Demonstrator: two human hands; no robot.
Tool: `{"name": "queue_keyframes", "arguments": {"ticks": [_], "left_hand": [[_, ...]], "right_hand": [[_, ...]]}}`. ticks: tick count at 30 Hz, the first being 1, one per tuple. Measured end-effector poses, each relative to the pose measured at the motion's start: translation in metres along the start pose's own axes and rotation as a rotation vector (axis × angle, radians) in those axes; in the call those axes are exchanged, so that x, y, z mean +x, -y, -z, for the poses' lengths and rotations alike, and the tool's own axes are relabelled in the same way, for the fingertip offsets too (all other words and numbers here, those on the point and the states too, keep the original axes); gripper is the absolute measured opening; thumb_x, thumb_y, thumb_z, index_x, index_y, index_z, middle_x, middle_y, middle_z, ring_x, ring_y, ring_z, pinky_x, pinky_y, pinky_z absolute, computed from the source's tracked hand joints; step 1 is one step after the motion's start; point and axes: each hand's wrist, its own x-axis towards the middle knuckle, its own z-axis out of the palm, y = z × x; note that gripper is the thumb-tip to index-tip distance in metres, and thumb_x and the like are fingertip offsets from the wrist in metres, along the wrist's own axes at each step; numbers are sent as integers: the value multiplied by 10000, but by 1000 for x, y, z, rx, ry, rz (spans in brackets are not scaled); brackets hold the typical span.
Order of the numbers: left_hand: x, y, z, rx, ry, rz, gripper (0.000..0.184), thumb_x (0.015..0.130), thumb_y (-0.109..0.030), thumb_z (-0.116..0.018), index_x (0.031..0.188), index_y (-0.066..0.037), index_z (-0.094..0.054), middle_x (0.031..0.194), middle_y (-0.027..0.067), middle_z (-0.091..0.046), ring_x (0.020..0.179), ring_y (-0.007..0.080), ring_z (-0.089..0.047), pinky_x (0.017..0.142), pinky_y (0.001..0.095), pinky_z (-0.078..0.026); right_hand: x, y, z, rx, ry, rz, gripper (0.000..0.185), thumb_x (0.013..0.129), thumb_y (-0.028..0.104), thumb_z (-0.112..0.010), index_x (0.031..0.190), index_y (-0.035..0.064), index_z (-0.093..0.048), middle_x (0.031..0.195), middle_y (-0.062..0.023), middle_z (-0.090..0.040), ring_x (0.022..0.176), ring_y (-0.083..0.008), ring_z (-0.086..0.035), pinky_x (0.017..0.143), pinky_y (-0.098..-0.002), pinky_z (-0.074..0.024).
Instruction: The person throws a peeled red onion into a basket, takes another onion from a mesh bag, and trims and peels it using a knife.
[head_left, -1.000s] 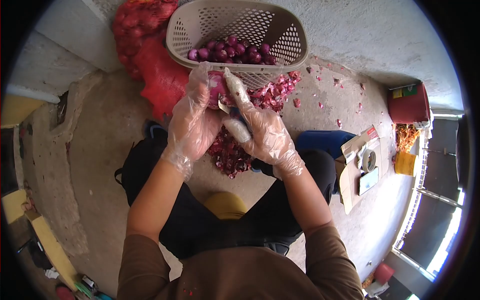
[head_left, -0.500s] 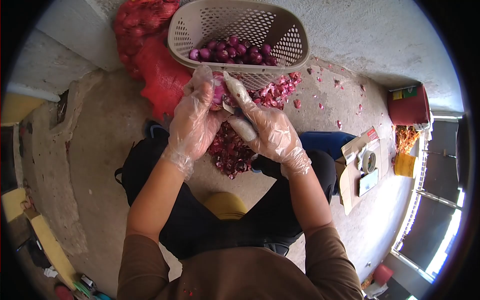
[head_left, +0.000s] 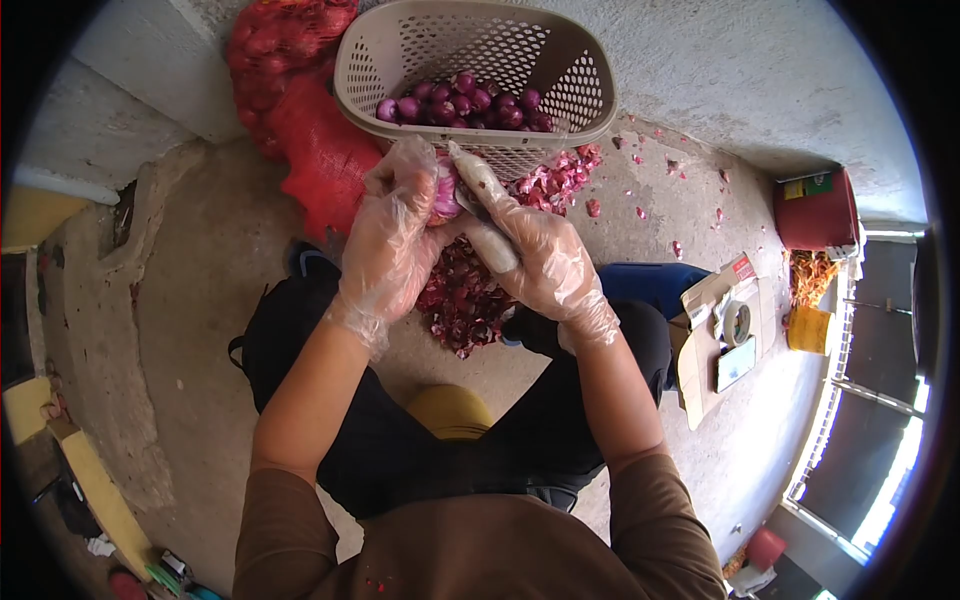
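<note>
My left hand (head_left: 395, 235), in a clear plastic glove, is closed around a red onion (head_left: 446, 192). Part of the onion's purple-pink side shows between the two hands; the fingers cover the rest. My right hand (head_left: 540, 245), also gloved, grips a small knife (head_left: 472, 204) whose short blade lies against or very near the onion. Its handle is mostly hidden in the palm. White wrapping covers the index finger and thumb of that hand. Below both hands is a heap of dark red onion skins (head_left: 465, 300) on the floor.
Peeled red onions (head_left: 465, 102) lie in a beige perforated basket (head_left: 600, 115) ahead. Red mesh sacks (head_left: 325, 150) stand left of it. More pink skins (head_left: 560, 182) lie beside the basket. To the right are a blue container (head_left: 650, 285) and cardboard (head_left: 700, 385) bearing a tape roll (head_left: 737, 322) and phone-like object.
The onion has turned slightly in my left hand, and the blade has shifted a little along it. Basket, sacks and skins look unchanged.
</note>
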Motion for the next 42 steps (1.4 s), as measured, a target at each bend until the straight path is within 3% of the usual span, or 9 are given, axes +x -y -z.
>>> {"name": "queue_keyframes", "arguments": {"ticks": [6,9,18,21,23,27,33,39,42], "left_hand": [[3,-8,-1,-23,56,-9,471,1006,-346,-552,1382,-97,-416,1300,74,-538,1178,202,-573,885,388,-596],[3,-12,1,-72,86,33,332,1006,-302,-571,1237,-115,-423,1202,48,-536,1105,180,-578,978,453,-536],[2,-12,-4,-82,120,12,307,999,-314,-579,1190,-94,-481,1186,54,-558,1115,180,-588,974,420,-547],[2,-8,3,-29,119,2,535,997,-365,-563,1373,-18,-409,1277,106,-554,1168,229,-584,924,397,-578],[2,-7,1,-48,93,13,531,1000,-363,-558,1377,-23,-401,1282,107,-553,1171,232,-584,934,392,-575],[2,-9,-5,-122,118,12,409,977,-357,-607,1241,-66,-495,1219,67,-572,1149,193,-587,977,406,-545],[0,-11,-5,-137,131,26,488,965,-369,-621,1301,-41,-489,1237,76,-573,1166,213,-580,997,426,-528],[2,-10,-2,-303,115,70,524,987,-387,-573,1376,-69,-425,1272,91,-564,1134,252,-596,976,428,-530],[1,-13,0,-248,70,76,588,906,-426,-688,1336,-85,-477,1235,53,-573,1138,195,-568,954,386,-518]], "right_hand": [[0,11,11,-14,83,-82,723,946,281,-613,1560,174,-247,787,-210,-673,697,-393,-662,623,-479,-531],[0,12,11,-8,102,-101,739,944,288,-615,1564,170,-230,808,-208,-678,691,-397,-660,618,-480,-529],[-1,5,3,58,66,-25,675,946,272,-614,1543,252,-301,760,-203,-661,677,-392,-655,615,-479,-522],[0,7,0,80,32,-21,641,949,240,-610,1529,228,-338,760,-202,-661,680,-391,-655,624,-473,-526],[0,7,-2,120,-7,-9,612,952,210,-607,1516,200,-370,772,-199,-670,681,-389,-658,635,-460,-534],[0,11,-4,279,-50,-38,571,958,161,-601,1495,138,-409,972,-232,-681,837,-387,-681,754,-409,-546],[-1,17,2,475,-17,-201,552,977,143,-569,1501,99,-400,1326,-217,-599,1173,-294,-636,973,-346,-486],[0,20,9,602,-12,-406,552,997,206,-540,1513,86,-383,1376,-169,-578,1256,-245,-568,1021,-326,-444],[2,25,21,728,62,-591,634,992,252,-556,1545,81,-299,1432,-187,-521,1268,-254,-555,1041,-340,-426]]}}
